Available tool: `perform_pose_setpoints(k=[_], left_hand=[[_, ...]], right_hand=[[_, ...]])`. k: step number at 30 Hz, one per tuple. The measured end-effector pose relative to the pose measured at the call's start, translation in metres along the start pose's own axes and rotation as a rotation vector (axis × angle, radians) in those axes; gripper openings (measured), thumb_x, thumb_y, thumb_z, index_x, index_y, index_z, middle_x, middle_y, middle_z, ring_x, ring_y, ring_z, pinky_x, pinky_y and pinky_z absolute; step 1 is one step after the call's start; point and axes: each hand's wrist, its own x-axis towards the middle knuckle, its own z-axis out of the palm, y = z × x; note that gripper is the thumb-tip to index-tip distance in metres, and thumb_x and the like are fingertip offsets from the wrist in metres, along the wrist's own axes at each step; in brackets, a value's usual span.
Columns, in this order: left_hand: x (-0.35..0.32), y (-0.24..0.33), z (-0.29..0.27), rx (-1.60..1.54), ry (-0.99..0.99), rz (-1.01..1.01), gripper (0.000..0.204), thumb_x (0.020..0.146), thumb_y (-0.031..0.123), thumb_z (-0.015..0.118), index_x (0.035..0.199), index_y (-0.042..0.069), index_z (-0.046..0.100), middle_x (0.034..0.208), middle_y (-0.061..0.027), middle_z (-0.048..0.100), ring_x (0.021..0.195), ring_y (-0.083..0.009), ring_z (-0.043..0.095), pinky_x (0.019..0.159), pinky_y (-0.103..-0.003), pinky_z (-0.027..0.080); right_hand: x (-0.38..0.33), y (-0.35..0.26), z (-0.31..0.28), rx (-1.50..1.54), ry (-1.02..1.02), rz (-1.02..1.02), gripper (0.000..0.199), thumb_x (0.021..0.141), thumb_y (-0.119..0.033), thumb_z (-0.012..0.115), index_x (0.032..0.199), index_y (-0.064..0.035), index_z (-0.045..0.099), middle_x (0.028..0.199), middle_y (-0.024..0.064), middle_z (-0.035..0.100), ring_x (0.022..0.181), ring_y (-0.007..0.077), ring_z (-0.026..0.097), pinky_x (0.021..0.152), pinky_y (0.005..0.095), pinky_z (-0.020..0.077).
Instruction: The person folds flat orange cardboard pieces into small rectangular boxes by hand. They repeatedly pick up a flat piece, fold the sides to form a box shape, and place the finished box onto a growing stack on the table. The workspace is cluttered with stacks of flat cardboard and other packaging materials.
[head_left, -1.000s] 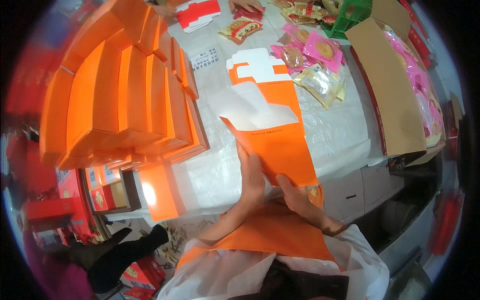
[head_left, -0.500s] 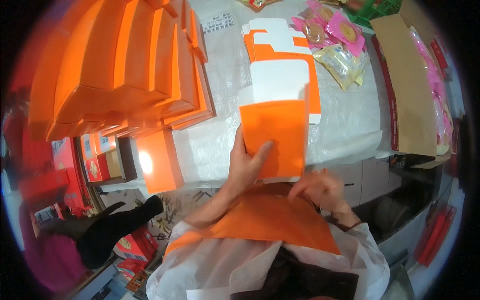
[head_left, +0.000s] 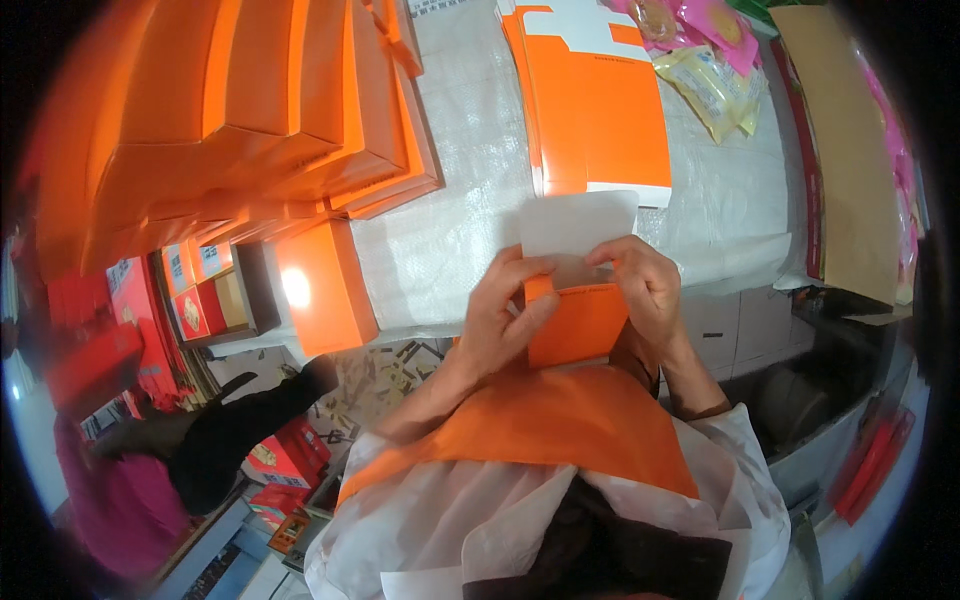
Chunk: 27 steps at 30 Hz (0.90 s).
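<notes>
Close to my body I hold an orange carton (head_left: pixel 575 325) with its white-lined flap (head_left: pixel 578 225) standing up at the far end. My left hand (head_left: pixel 505 305) grips the carton's left side, thumb on the orange face. On the other side my right hand (head_left: pixel 645 290) is closed at the upper right edge, its fingertips pinching near the base of the flap. The inside of the carton is mostly hidden by my fingers. Just beyond lies a stack of flat orange cartons (head_left: pixel 600 120) with white tabs.
Many folded orange boxes (head_left: pixel 250 90) are piled at the left, and one (head_left: pixel 325 285) lies at the table's near edge. Wrapped pastries in pink (head_left: pixel 725 25) and yellow (head_left: pixel 705 85) packets sit at the far right, beside a cardboard box (head_left: pixel 850 150). A person's dark sleeve (head_left: pixel 240 435) shows lower left.
The carton has come down closer to my body and tilted. My right hand has risen from below it to its upper right edge. My left hand has shifted to the upper left edge.
</notes>
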Motion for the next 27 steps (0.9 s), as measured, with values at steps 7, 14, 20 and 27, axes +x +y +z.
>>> perform_pose_setpoints(k=[7, 14, 20, 27], left_hand=[[0.022, 0.007, 0.033, -0.548, 0.547, 0.22, 0.02, 0.075, -0.002, 0.061, 0.088, 0.0, 0.047, 0.1, -0.0144, 0.051, 0.092, -0.0211, 0.051, 0.081, -0.03, 0.041], [0.03, 0.021, 0.018, -0.022, 0.377, 0.189, 0.023, 0.07, -0.004, 0.063, 0.087, 0.0, 0.048, 0.092, -0.0107, 0.049, 0.087, -0.0206, 0.05, 0.076, -0.029, 0.042], [0.035, 0.023, 0.017, 0.023, 0.378, 0.161, 0.023, 0.07, -0.004, 0.063, 0.091, 0.0, 0.054, 0.092, -0.0108, 0.053, 0.086, -0.0212, 0.053, 0.073, -0.028, 0.043], [0.032, 0.012, 0.009, 0.026, 0.27, 0.133, 0.018, 0.071, -0.005, 0.06, 0.089, 0.0, 0.06, 0.093, -0.0119, 0.056, 0.088, -0.0232, 0.054, 0.075, -0.029, 0.044]], right_hand=[[0.019, -0.016, 0.038, 0.427, 0.463, -0.212, 0.018, 0.081, -0.003, 0.054, 0.098, 0.0001, 0.049, 0.105, 0.0119, 0.051, 0.097, 0.0176, 0.051, 0.082, 0.0266, 0.0412], [0.008, -0.001, 0.02, 0.3, 0.172, -0.223, 0.019, 0.083, -0.002, 0.051, 0.101, -0.0013, 0.047, 0.103, 0.008, 0.05, 0.093, 0.0126, 0.049, 0.082, 0.0261, 0.0418], [0.009, -0.011, 0.02, 0.249, 0.21, -0.085, 0.014, 0.084, -0.002, 0.048, 0.097, -0.0039, 0.05, 0.102, 0.0057, 0.051, 0.09, 0.0091, 0.048, 0.073, 0.0215, 0.0414], [0.006, -0.006, 0.017, 0.275, 0.154, -0.03, 0.011, 0.085, -0.003, 0.045, 0.093, -0.0021, 0.054, 0.104, 0.0051, 0.052, 0.089, 0.0092, 0.048, 0.076, 0.0212, 0.039]])
